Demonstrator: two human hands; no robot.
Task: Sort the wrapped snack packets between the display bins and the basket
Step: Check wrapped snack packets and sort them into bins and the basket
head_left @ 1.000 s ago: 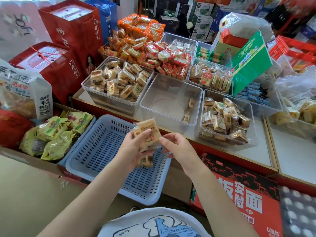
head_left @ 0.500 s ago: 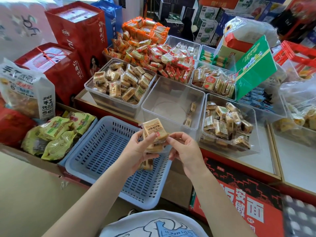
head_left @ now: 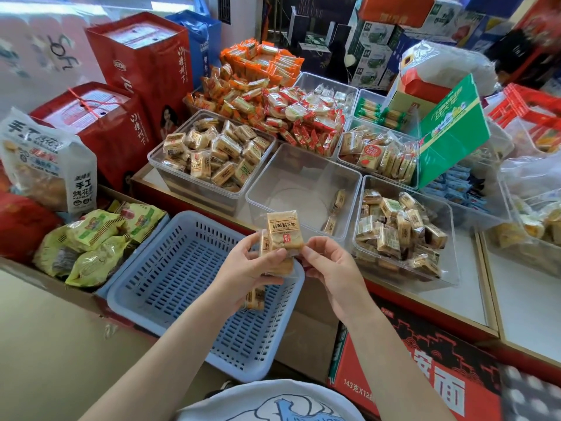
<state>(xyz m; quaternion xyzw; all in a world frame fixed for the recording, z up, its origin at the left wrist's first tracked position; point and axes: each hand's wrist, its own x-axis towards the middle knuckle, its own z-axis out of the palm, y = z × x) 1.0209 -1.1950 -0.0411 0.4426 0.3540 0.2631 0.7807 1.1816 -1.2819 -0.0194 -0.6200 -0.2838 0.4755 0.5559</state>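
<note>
My left hand [head_left: 243, 270] grips a small stack of tan wrapped snack packets [head_left: 282, 230] above the right rim of the blue slotted basket [head_left: 170, 278]. My right hand [head_left: 331, 268] pinches the right edge of the top packet, which stands upright. One more packet [head_left: 255, 299] lies in the basket under my left hand. Just beyond my hands stands a nearly empty clear bin [head_left: 291, 189] with two packets [head_left: 335, 211] along its right side. Full clear bins of similar packets sit to its left [head_left: 212, 156] and right [head_left: 397, 232].
Red gift boxes [head_left: 121, 117] and green bagged snacks [head_left: 91, 244] stand left of the basket. Heaps of orange and red packets [head_left: 267, 95] fill the back. A green carton [head_left: 452, 129] leans at the right. A red noodle carton [head_left: 419, 372] sits below the counter edge.
Both hands have lifted the stack slightly up and toward the nearly empty bin. The top packet now stands more upright between my fingers.
</note>
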